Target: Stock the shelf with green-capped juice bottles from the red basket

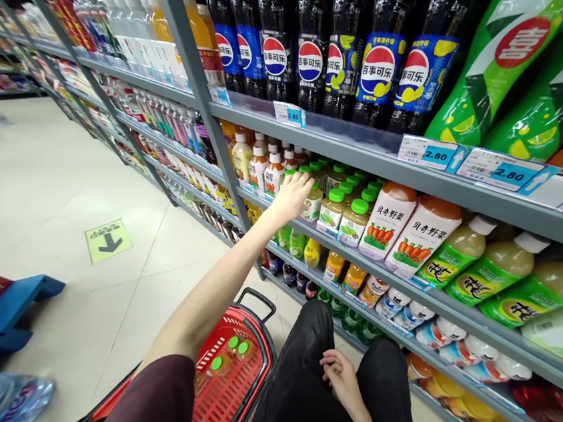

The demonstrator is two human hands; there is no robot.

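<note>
at lower left, green-capped plastic bottles [217, 363] stand in a red perforated plastic basket [224, 408]. at centre, the left hand [294, 193] has fingers over a small green-capped, pale-labelled bottle [313, 203] on the shelf; i cannot tell whether it grips. at lower centre, the right hand [341, 374] hangs loosely curled, released.

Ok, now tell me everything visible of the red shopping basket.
The red basket, apparently plastic, is slotted, with a dark rim and black loop handle at its far end. Open-topped and seemingly upright, it sits beside the person's left leg, with three green-capped bottles visible inside. The dark sleeve hides part of it; whether the leg touches it is unclear.
</note>
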